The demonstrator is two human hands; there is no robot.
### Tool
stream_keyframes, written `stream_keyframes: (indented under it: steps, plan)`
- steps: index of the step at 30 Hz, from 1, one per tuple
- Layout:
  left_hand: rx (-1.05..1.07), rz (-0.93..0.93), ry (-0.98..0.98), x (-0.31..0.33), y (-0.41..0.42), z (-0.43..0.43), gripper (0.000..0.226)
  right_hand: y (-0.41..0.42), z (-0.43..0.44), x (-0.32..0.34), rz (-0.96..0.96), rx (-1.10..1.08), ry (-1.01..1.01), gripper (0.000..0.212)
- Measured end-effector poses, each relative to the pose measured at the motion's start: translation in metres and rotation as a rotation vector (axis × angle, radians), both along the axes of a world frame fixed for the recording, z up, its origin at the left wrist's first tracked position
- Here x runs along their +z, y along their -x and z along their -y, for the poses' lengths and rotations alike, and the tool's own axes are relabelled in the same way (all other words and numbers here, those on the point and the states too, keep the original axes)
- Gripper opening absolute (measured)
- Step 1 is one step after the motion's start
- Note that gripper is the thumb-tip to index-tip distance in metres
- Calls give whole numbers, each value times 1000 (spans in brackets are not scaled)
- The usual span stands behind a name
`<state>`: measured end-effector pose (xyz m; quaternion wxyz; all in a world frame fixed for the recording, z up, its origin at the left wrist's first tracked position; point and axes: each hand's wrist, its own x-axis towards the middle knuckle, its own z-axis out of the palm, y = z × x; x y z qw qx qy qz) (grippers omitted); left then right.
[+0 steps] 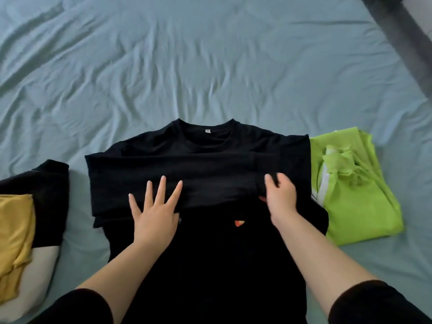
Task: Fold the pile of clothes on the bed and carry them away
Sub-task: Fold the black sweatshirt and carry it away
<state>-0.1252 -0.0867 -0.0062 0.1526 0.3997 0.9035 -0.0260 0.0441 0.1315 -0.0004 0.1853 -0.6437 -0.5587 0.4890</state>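
While the left grip (pixel 154 218) lies spread flat on the shirt (pixel 210 146) to pin its folded sleeve (pixel 128 174), the right grip (pixel 280 197) pinches the sleeve end, seemingly to straighten it.

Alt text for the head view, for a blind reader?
A person folds a black long-sleeved shirt on a blue-grey bed sheet: the left hand presses flat on its crossed sleeves, the right hand pinches one sleeve. A lime-green garment lies at right, a mustard-yellow garment at left.

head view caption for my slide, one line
Left hand presses the black shirt flat on the bed while right hand pinches its sleeve
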Motion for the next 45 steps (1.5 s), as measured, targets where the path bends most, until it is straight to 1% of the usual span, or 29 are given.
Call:
stream_keyframes:
  steps: [2, 4, 6, 7, 9, 11, 13, 14, 16, 18, 20, 21, 22, 24, 26, 28, 30, 32, 33, 34, 36, 38, 41, 43, 45]
  plan:
    - [-9, -7, 5, 0, -12, -11, 83, -23, -29, -1, 80, -58, -33, 42]
    - [1, 4, 63, -4, -18, -19, 87, -44, -49, -8, 168, -67, 19, 45]
    - [9, 29, 104, -9, -20, -22, 86, -56, -60, -16, 246, 1, 59, 44]
    - [5, 37, 103, -11, -21, -21, 82, -58, -61, -19, 286, 44, 41, 42]
    - [-18, 55, 90, -13, -23, -18, 74, -55, -58, -20, 347, 87, -41, 39]
    - [-46, 111, 97, -12, -23, -14, 66, -50, -49, -16, 413, 75, -146, 36]
    - [-86, 174, 121, -10, -19, -9, 65, -45, -34, -10, 555, 90, -321, 48]
    - [-102, 186, 118, -9, -15, -6, 68, -41, -24, -6, 608, 139, -418, 57]
    - [-71, 152, 35, -5, -1, -2, 68, -24, 2, 0, 595, 333, -565, 65]
    - [22, 82, -73, -4, 19, 1, 61, -1, 29, -2, 558, 678, -621, 64]
    - [102, 59, -92, -8, 40, 7, 58, 12, 49, -16, 550, 1004, -580, 60]
    - [132, 90, -59, -12, 47, 14, 59, 12, 53, -25, 565, 1094, -505, 60]
    - [157, 140, -2, -16, 52, 22, 64, 10, 52, -34, 612, 1130, -396, 62]
    - [174, 203, 113, -25, 50, 44, 73, 6, 49, -45, 765, 1111, -210, 66]
    - [174, 237, 155, -28, 45, 60, 78, 15, 50, -45, 840, 1034, -127, 70]
    - [163, 307, 130, -24, 41, 71, 78, 33, 61, -39, 841, 939, -118, 77]
    - [156, 336, 0, -16, 43, 81, 74, 56, 75, -30, 784, 905, -222, 78]
    - [260, 330, -233, -9, 52, 90, 63, 85, 89, -19, 652, 1015, -366, 71]
    - [352, 332, -339, -7, 59, 94, 56, 104, 96, -14, 584, 1092, -420, 68]
    - [445, 340, -405, -7, 67, 97, 50, 124, 103, -11, 528, 1159, -451, 66]
    - [550, 377, -396, -10, 84, 100, 42, 168, 115, -7, 462, 1242, -448, 67]
    - [569, 462, -365, -17, 93, 104, 36, 214, 122, -5, 431, 1256, -402, 71]
    - [613, 624, -396, -26, 96, 109, 43, 278, 121, -5, 452, 1186, -300, 73]
    - [647, 679, -408, -33, 97, 113, 46, 308, 119, -5, 478, 1109, -222, 65]
    - [637, 695, -409, -37, 98, 118, 39, 323, 118, -7, 512, 1113, -167, 50]
